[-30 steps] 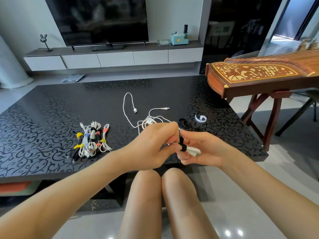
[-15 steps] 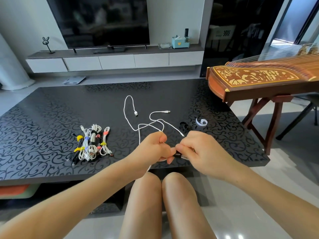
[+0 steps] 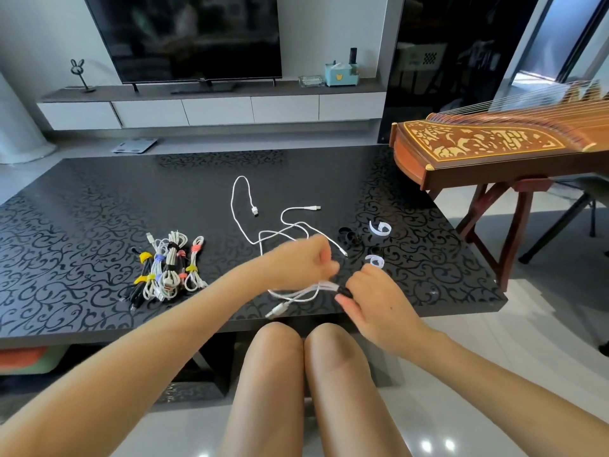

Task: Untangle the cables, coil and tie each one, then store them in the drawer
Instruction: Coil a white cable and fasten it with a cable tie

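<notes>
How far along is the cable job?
Done: tied cables lie bundled on the table. In hand: the right hand pinches a coiled white cable at its black tie; the left hand is blurred. Left: loose white cables uncoiled, spare ties beside them; no drawer in view.

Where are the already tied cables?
In the head view, the tied cables lie on the black table, left of the left hand and loose white cables.

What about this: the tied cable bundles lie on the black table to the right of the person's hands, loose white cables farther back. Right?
No: the head view shows the tied cable bundles on the black table to the left of the left hand and right hand. Loose white cables do lie farther back.
</notes>
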Available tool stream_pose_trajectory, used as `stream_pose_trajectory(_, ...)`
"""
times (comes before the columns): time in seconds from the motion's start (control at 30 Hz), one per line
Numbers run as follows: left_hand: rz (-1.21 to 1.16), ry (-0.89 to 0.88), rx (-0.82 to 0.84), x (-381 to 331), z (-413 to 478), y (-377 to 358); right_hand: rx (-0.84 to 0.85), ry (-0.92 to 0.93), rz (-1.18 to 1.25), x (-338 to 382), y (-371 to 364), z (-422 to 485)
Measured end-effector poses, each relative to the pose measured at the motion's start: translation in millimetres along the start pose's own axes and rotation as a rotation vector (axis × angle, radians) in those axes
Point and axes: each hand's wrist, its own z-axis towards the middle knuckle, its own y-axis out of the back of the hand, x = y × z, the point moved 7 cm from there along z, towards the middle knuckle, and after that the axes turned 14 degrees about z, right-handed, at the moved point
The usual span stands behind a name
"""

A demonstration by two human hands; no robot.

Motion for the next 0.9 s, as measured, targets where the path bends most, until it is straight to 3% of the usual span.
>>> stream_pose_trajectory(0.07, -0.082, 0.061, -0.348, 17.5, -1.1, 37.2, -0.098, -0.406, 0.250, -33.4, -0.6, -10.1)
stream_pose_trajectory(0.17, -0.516, 0.296, -0.797, 65.0, -17.5, 58.5, -0.268, -1.012, 0.717, -70.5, -18.6, -39.2)
stream_pose_trajectory(0.23, -0.649, 0.420, -0.757, 80.1, -13.5, 31.7, -0.440, -1.225, 1.157, -74.0, -38.8, -47.5)
stream_pose_trajectory(0.27, -0.619, 0.447, -0.639, 78.8, -5.3, 12.4, -0.519, -1.292, 1.329, -72.0, -47.1, -46.8)
stream_pose_trajectory(0.33, -0.616, 0.455, -0.317, 65.6, 12.9, -29.7, -0.571, -1.349, 1.443, -67.3, -60.7, -42.2)
stream_pose_trajectory(0.43, -0.945, 0.415, -0.023, 44.7, 33.2, -69.9, -0.407, -1.268, 1.269, -57.8, -71.5, -30.9)
stream_pose_trajectory(0.53, -1.237, 0.387, -0.074, 39.5, 49.4, -77.4, -0.147, -1.083, 1.042, -54.5, -75.0, -24.0)
stream_pose_trajectory(0.63, -1.392, 0.370, -0.210, 41.1, 63.6, -78.2, 0.127, -0.995, 0.999, -62.5, -77.2, -25.6)
stream_pose_trajectory(0.67, -1.425, 0.381, -0.238, 43.4, 68.0, -78.9, 0.138, -1.023, 0.983, -72.8, -73.7, -29.0)
stream_pose_trajectory(0.73, -1.426, 0.415, -0.287, 53.7, 75.3, -78.0, 0.006, -1.088, 0.847, -107.2, -58.0, -37.3)
stream_pose_trajectory(0.83, -1.312, 0.447, -0.310, 72.6, 84.9, -74.6, -0.137, -1.024, 0.310, -159.6, -23.1, -41.0)
stream_pose_trajectory(0.9, -1.254, 0.450, -0.297, 81.0, 95.6, -73.3, -0.163, -0.969, 0.144, -187.1, -14.0, -30.0)
